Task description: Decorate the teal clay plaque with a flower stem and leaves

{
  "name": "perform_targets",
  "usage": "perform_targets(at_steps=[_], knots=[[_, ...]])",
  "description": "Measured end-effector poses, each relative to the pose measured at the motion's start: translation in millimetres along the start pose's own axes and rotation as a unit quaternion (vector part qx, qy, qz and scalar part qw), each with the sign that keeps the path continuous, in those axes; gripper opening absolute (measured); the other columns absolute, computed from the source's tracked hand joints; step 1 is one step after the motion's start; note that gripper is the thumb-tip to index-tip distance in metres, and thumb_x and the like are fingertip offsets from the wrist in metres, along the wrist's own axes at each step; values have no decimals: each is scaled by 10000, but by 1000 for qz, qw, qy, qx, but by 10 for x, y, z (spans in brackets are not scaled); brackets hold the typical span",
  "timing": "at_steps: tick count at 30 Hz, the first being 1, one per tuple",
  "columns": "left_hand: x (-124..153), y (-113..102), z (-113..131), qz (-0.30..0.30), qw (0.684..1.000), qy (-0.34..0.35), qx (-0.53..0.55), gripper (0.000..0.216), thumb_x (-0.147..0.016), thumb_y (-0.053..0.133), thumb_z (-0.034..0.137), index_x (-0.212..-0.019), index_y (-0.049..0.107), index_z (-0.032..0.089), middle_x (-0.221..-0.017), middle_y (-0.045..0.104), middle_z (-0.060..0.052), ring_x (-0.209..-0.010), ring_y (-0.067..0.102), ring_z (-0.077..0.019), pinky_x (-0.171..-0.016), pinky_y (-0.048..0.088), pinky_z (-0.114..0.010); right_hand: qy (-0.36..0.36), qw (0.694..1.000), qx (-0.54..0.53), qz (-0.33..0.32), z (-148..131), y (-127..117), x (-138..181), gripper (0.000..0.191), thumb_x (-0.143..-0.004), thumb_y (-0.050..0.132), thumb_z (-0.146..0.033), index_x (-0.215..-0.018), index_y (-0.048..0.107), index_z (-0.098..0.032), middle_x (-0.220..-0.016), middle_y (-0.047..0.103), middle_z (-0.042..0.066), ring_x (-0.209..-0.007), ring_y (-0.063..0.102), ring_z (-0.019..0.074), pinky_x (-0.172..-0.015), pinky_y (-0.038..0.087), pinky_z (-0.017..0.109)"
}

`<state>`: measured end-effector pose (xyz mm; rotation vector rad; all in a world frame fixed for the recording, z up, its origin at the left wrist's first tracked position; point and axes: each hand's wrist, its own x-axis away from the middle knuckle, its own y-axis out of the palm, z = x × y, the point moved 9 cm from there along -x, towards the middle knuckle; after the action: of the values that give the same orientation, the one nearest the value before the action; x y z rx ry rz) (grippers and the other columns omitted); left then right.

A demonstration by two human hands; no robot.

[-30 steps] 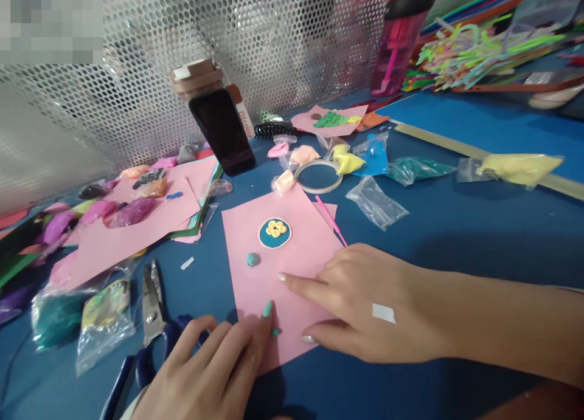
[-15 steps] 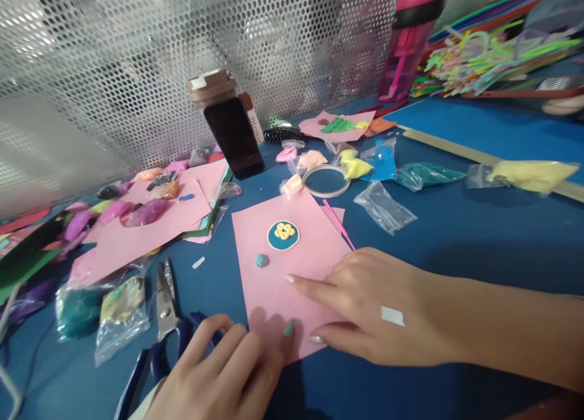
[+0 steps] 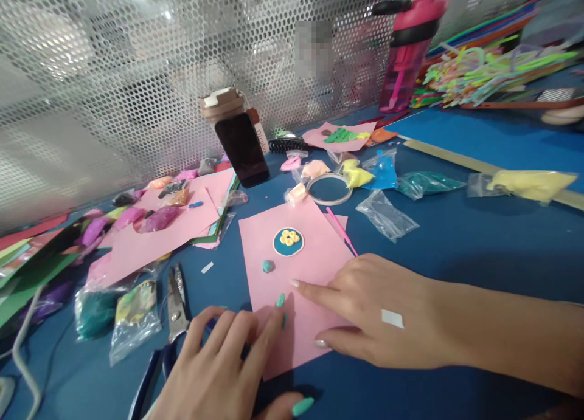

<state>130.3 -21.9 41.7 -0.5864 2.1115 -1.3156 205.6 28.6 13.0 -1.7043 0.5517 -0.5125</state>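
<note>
A pink paper sheet (image 3: pixel 314 250) lies on the blue table, partly covered by both hands. On it is a round blue clay disc (image 3: pixel 289 248) with a pale rim and several small yellow rings on top. Beside it sits a small teal clay lump (image 3: pixel 267 265). My left hand (image 3: pixel 223 359), teal-nailed, is open over the sheet's near left edge, its index finger extended; a tiny teal bit (image 3: pixel 285 321) shows beside that finger, too small to tell what. My right hand (image 3: pixel 365 310) rests open on the right side, index finger and thumb stretched out, holding nothing.
Blue-handled scissors (image 3: pixel 177 304) lie partly under my left hand. Bagged clay (image 3: pixel 95 310) and stacked paper are at left. A phone (image 3: pixel 241 149) leans against a cup. Behind are a tape ring (image 3: pixel 329 189), an empty bag (image 3: pixel 387 214) and a pink bottle (image 3: pixel 410 55). A pink stick (image 3: pixel 340 228) lies by my right hand.
My left hand has opened out: its index finger now reaches forward and its thumb has spread toward the near edge. My right hand stays put. The view has shifted slightly.
</note>
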Motion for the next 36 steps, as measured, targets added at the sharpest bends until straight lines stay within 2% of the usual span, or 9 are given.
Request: perform_targets(at_steps=[7, 15, 20, 25, 29, 33, 36], knots=[[28, -22, -66, -2, 1000, -1, 28, 447, -754, 529, 454, -1064, 568, 135, -770, 557, -41, -691, 493, -173, -713, 364, -353, 4, 1000, -5, -19, 7, 12, -7, 464, -819, 458, -406, -1208, 492, -156, -764, 671, 98, -674, 638, 261, -576, 432, 345], [79, 168, -30, -32, 996, -6, 89, 655, -731, 476, 583, -1234, 441, 165, -915, 552, -62, -784, 475, -197, -733, 370, -352, 3, 1000, -8, -4, 2, -16, -8, 463, -830, 427, -436, -1200, 502, -168, -794, 678, 98, -685, 641, 261, -580, 439, 347], [83, 218, 32, -47, 995, 24, 83, 766, -694, 431, 670, -1312, 337, 228, -853, 537, -50, -724, 465, -194, -712, 359, -367, 7, 1000, -6, -2, 13, -5, -1, 468, -812, 470, -398, -1221, 485, -171, -808, 681, 102, -694, 643, 258, -592, 439, 345], [92, 207, -14, -47, 996, -4, 72, 728, -720, 426, 640, -1306, 346, 216, -874, 534, -58, -757, 476, -205, -744, 335, -388, 4, 1000, -12, -9, 2, 9, 3, 487, -827, 436, -421, -1229, 480, -150, -810, 676, 122, -704, 641, 277, -595, 444, 368], [80, 191, 35, -43, 997, 9, 64, 736, -711, 383, 679, -1306, 345, 246, -836, 532, -48, -748, 491, -213, -756, 292, -416, -2, 1000, -17, -12, -12, -9, 15, 468, -826, 446, -362, -1233, 474, -133, -823, 671, 134, -721, 639, 293, -606, 448, 388], [63, 195, -27, -52, 997, -40, 51, 669, -733, 405, 636, -1278, 392, 248, -868, 526, -59, -756, 500, -218, -775, 263, -446, -6, 999, -30, -10, -19, -24, 12, 456, -833, 431, -378, -1214, 498, -136, -823, 668, 137, -716, 638, 296, -603, 448, 391], [57, 177, 11, -45, 996, -29, 64, 713, -700, 395, 679, -1277, 393, 260, -855, 516, -55, -746, 503, -225, -775, 250, -464, -2, 1000, -24, -7, -12, -16, 9, 476, -822, 444, -384, -1223, 489, -132, -817, 668, 140, -721, 637, 297, -611, 446, 390]])
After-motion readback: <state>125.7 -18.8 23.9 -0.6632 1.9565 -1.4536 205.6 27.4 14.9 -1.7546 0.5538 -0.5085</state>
